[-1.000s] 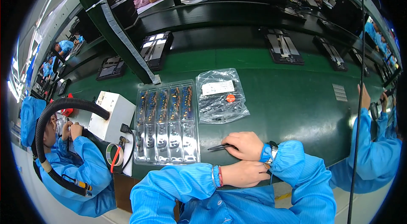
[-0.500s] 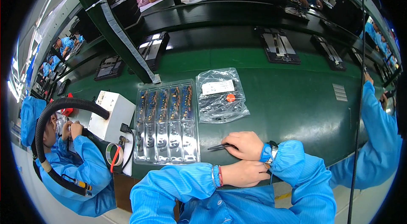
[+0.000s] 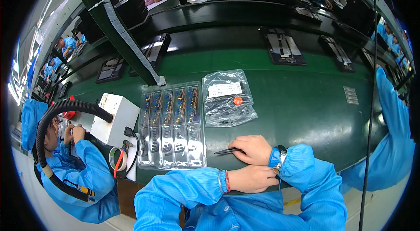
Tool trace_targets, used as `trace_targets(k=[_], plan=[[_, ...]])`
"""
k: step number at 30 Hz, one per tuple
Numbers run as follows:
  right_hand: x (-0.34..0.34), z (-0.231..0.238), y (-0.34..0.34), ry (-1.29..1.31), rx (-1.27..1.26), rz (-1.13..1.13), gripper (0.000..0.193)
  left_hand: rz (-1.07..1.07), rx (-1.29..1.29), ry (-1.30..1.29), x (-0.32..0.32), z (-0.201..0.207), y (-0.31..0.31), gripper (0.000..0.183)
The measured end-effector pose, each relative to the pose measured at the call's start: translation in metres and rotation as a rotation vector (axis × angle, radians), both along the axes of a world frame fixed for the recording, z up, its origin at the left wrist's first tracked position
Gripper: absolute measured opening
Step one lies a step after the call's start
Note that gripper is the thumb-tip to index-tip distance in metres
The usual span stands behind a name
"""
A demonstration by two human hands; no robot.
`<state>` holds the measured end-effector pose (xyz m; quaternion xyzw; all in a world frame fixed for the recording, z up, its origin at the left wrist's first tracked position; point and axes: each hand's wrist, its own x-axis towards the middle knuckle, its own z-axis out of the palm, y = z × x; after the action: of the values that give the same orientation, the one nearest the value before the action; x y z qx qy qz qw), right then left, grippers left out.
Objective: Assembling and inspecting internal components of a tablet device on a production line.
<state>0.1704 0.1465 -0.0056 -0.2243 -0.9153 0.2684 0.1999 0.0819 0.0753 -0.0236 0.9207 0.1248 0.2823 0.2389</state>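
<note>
Gripping dark tweezers in the right hand at the lower centre of the frame, with thumb and fingers closed on the shaft and the tips pointing left over the green table; impossible to tell whether touching its surface. Lying just below with the left hand, fingers loosely bent beside the right wrist and its watch; cannot tell whether pinching anything there. Set just left of the tips, left of centre: a clear tray, with small parts in its upper half. Could knock the tips into the tray's right edge through a careless leftward swing, jarring the parts from their pockets. Might also catch the near edge with the puffy left sleeve, being so close, and drag everything askew. Above the tips, near the centre: a crumpled plastic bag, likely to snag or tear if poked during a forward reach. Could drop the tweezers, too, by slackening the right fingers while shifting both wrists at once.
</note>
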Motion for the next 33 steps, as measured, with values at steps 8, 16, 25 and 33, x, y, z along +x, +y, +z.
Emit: trace_targets(k=[8,16,25,33], plan=[[0.000,0.001,-0.001,0.000,-0.004,-0.001,0.014,0.000,0.006,-0.007,0.001,0.000,0.000,0.028],[0.000,0.000,0.001,-0.002,-0.002,0.014,0.014,0.008,0.004,-0.046,0.002,-0.004,0.000,0.026],[-0.002,0.001,0.005,-0.022,-0.050,0.038,0.018,0.002,0.020,-0.051,-0.001,-0.001,0.005,0.025],[0.000,0.003,0.005,-0.077,-0.083,0.047,0.019,-0.013,-0.067,-0.050,0.006,-0.019,0.001,0.022]])
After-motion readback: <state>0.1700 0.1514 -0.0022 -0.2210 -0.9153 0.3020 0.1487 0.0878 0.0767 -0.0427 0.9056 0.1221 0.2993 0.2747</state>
